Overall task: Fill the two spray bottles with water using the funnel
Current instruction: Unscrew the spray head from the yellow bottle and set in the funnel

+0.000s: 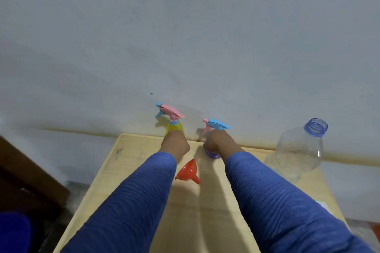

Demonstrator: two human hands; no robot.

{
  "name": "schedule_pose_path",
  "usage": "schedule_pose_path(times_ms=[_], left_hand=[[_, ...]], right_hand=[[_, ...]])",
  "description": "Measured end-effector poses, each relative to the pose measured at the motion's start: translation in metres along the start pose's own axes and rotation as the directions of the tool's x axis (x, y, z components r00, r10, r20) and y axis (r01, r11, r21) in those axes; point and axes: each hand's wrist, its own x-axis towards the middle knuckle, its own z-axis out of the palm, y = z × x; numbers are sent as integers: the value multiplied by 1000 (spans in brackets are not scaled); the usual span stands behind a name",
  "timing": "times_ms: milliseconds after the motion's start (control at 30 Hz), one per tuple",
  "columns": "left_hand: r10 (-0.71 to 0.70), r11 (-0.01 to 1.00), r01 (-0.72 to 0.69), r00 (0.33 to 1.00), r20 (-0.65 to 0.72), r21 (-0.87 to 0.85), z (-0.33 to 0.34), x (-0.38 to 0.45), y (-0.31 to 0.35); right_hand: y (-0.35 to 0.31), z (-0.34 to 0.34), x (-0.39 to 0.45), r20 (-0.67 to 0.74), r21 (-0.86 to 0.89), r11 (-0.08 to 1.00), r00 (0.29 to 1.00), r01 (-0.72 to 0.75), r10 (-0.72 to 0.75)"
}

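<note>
A yellow spray bottle (pixel 174 126) with a pink and blue trigger head stands at the table's far edge, and my left hand (pixel 174 144) is wrapped around its body. To its right, a purple spray bottle (pixel 212 154) with a blue and pink head stands upright with my right hand (pixel 219 142) closed around it. Between my forearms an orange funnel (pixel 187 170) lies on its side on the table. A large clear water bottle (pixel 299 150) with a blue neck and no cap stands at the right.
The pale wooden table (pixel 131 162) is pushed against a white wall (pixel 185 37). Dark furniture (pixel 24 174) sits low at the left. Something white lies near the table's right edge (pixel 324 205).
</note>
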Motion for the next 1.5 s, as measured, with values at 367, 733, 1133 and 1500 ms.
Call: schedule_pose_path(times_ms=[367, 733, 1133, 1500], left_hand=[[27, 976, -44, 996, -84, -214, -32, 15, -65], [251, 741, -324, 946, -205, -588, 15, 45, -83], [194, 534, -363, 932, -307, -764, 39, 44, -83], [126, 408, -411, 910, -395, -816, 39, -50, -26]], right_hand=[[-70, 13, 0, -315, 306, 927, 942, 217, -117], [-84, 56, 31, -529, 562, 721, 846, 405, -62], [-74, 63, 35, -680, 549, 664, 734, 508, 0], [-14, 49, -41, -690, 668, 498, 711, 553, 136]])
